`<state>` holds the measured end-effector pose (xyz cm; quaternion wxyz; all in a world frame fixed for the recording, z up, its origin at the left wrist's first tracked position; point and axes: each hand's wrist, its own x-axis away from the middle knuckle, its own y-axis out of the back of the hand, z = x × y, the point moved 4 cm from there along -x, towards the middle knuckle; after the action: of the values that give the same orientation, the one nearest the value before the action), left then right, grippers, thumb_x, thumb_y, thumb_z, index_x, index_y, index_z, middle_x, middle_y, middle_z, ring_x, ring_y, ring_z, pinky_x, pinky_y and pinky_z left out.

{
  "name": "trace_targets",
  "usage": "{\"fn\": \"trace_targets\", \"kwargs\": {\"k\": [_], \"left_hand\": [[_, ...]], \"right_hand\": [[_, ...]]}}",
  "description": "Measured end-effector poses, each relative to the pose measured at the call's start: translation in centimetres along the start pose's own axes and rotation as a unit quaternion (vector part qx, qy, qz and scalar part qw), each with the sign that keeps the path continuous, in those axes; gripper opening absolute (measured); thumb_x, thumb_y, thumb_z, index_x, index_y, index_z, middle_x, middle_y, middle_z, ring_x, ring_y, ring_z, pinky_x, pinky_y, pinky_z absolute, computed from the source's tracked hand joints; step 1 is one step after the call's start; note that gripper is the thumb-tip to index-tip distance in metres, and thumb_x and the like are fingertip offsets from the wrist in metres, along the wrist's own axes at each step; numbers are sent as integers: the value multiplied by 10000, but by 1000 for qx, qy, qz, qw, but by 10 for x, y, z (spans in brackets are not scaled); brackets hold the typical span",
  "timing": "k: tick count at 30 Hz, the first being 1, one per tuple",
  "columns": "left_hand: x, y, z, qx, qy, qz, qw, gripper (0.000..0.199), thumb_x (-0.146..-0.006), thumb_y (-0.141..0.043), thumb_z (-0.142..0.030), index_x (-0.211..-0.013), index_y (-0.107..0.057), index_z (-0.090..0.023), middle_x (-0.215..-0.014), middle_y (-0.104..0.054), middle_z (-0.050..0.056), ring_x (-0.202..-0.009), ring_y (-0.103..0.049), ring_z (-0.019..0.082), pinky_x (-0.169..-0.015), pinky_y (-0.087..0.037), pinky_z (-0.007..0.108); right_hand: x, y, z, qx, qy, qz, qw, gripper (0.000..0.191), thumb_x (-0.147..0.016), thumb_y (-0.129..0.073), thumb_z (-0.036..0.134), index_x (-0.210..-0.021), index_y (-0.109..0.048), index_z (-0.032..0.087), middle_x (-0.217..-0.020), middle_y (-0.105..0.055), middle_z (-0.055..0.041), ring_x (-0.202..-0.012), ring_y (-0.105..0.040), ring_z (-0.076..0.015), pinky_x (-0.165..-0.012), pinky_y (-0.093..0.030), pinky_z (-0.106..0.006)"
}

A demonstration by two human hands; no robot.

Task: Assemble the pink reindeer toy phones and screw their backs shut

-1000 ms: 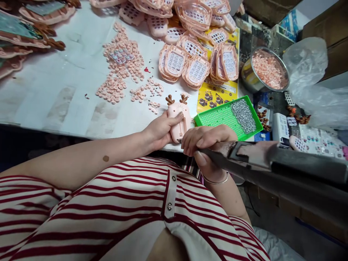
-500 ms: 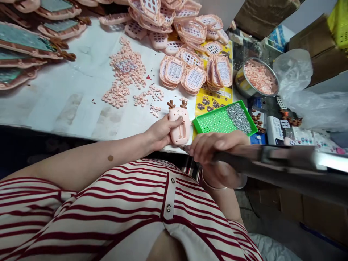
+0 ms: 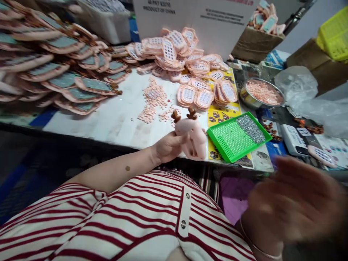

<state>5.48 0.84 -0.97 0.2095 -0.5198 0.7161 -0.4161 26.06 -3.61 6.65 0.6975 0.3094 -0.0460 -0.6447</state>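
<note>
Pale-pink plastic deer-shaped case [image 3: 199, 138] — held in the left hand's [image 3: 168, 146] fingers, just left of the green perforated plastic tray [image 3: 230, 139]. Brown antlers [image 3: 192, 113] fitted; back recess looks uncovered. Right hand [image 3: 296, 203] blurred, nearer than tray — can't tell finger spread. Pink plastic shells [image 3: 199, 66] beyond tray seem unassembled.

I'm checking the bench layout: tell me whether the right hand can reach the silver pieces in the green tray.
Probably yes: the green tray is open, nothing covers its silver pieces; blur hides whether the right hand is free.
</note>
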Motion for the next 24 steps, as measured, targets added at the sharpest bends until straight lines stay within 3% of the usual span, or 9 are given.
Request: {"fn": "trace_targets", "kwargs": {"k": [2,6,11,14,16,19,22,24], "left_hand": [[5,-5,-1,-12,-5,27,1000,670,-549,-975,-468,-1117,-797,-161,-1084,-769,109,-1032,-688,264,-960,-504,367],[16,1,-5,-39,-33,13,999,657,-554,-982,-427,-1146,-801,-207,-995,-772,78,-993,-687,238,-980,-475,364],[29,10,-17,-38,-76,27,996,670,-542,-986,-415,-1153,-799,-215,-1097,-766,95,-1078,-676,262,-1006,-461,373],[35,16,-26,-43,-68,14,997,672,-556,-980,-424,-1156,-794,-186,-1010,-777,92,-986,-693,235,-978,-475,355],[41,25,-37,-49,-79,-3,996,645,-550,-981,-433,-1109,-803,-164,-970,-781,92,-935,-701,222,-951,-492,346],[64,53,-60,-52,-135,-56,988,566,-509,-991,-450,-950,-807,-145,-903,-782,83,-846,-714,209,-885,-527,342],[113,99,-84,-92,-195,-140,966,572,-482,-997,-455,-903,-788,-128,-883,-786,93,-820,-732,230,-836,-553,357],[156,133,-97,-149,-231,-219,936,546,-468,-1001,-431,-848,-770,-114,-842,-786,105,-765,-736,249,-796,-568,380]], "right_hand": [[-3,-34,-4,-84,-10,54,995,589,-873,-660,611,-1338,-607,253,-1239,-722,-83,-1102,-695,-282,-920,-622,-463],[-12,-98,-29,-255,-131,165,944,482,-791,-781,566,-1163,-718,267,-1131,-773,-59,-1033,-712,-245,-972,-571,-410],[-16,-118,-39,-319,-174,167,917,457,-702,-868,517,-1074,-752,278,-1093,-774,-25,-1014,-692,-236,-1004,-528,-403],[-21,-125,-28,-310,-166,212,912,409,-726,-855,502,-1066,-758,295,-1046,-777,-8,-981,-693,-219,-961,-544,-382],[-25,-131,-19,-316,-153,259,900,492,-716,-866,494,-1160,-734,328,-1161,-770,-5,-1083,-691,-229,-1013,-536,-389],[-29,-140,-15,-305,-159,304,888,535,-715,-874,475,-1213,-716,358,-1292,-743,-5,-1203,-675,-226,-1095,-503,-396],[-35,-147,-24,-255,-195,282,904,354,-752,-851,462,-1071,-771,330,-1165,-789,-9,-1061,-726,-187,-1037,-537,-367],[-38,-151,-29,-242,-214,264,909,308,-747,-851,468,-1003,-784,311,-1067,-802,-5,-926,-738,-160,-954,-567,-336]]}}
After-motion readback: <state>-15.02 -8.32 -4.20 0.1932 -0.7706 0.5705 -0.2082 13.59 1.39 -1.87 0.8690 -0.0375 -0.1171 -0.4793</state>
